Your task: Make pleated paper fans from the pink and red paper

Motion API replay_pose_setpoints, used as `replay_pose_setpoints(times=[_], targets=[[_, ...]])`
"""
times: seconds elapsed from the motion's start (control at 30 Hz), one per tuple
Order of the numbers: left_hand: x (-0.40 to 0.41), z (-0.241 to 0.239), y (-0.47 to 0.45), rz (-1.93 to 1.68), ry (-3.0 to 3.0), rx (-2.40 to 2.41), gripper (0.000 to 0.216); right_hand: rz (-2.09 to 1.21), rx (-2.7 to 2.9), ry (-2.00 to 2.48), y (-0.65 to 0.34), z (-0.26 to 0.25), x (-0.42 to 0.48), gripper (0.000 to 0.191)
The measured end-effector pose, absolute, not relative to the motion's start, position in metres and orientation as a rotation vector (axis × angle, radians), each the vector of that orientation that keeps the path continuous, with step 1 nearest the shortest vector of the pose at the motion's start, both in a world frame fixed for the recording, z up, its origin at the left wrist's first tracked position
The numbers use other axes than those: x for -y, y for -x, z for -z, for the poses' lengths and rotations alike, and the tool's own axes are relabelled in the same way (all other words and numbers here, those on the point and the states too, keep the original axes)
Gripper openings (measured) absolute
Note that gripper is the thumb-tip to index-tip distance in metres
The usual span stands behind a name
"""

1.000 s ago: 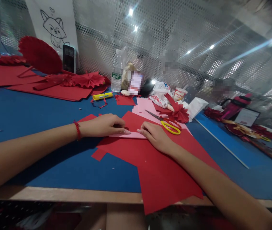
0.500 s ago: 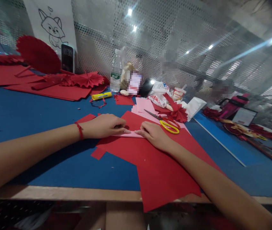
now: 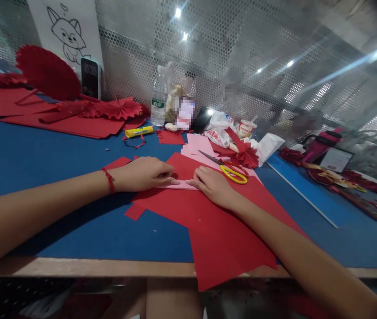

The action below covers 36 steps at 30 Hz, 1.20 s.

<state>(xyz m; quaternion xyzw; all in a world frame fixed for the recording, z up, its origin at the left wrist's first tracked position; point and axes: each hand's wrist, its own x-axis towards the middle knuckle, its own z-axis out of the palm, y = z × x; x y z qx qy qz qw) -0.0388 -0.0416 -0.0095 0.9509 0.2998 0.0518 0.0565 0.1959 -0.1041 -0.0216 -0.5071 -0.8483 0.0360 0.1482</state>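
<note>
Left hand (image 3: 142, 173): we pin pink paper (image 3: 179, 186), fingers curled.
Right hand (image 3: 213, 186): pins it too.
Scissors (image 3: 231, 170): just beyond it.

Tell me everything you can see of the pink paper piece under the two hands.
The pink paper piece is a thin, flat, matte strip lying on the big red sheet on the blue tabletop. Only a narrow band shows between the hands; its far edge runs straight, whether folded I cannot tell. The left hand presses a fingertip on its left end; the right hand covers its right end. More pink sheets lie behind, apart from it.
</note>
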Motion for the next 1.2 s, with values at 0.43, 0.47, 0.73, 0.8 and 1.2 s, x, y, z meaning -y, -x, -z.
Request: replay_pose_setpoints(times=[0.43,0.47,0.73,0.8,1.2], targets=[[0.0429,0.0081,0.0376,-0.092,-2.902,-0.946,0.032,-0.104,2.459,1.435,-0.1972,0.0222,0.1044,0.039],[0.0425,0.0084,0.0378,-0.095,-2.896,-0.946,0.032,-0.099,2.462,1.434,-0.1974,0.0224,0.1043,0.038],[0.0421,0.0101,0.0384,-0.103,-2.939,-0.929,0.032,-0.079,2.508,1.439,-0.1964,0.0210,0.1053,0.034],[0.0420,0.0111,0.0388,-0.130,-2.943,-0.906,0.031,-0.074,2.515,1.451,-0.1953,0.0202,0.1058,0.033],[0.0456,0.0083,0.0386,-0.179,-3.026,-0.800,0.032,0.045,2.553,1.518,-0.1922,0.0187,0.1080,0.033]])
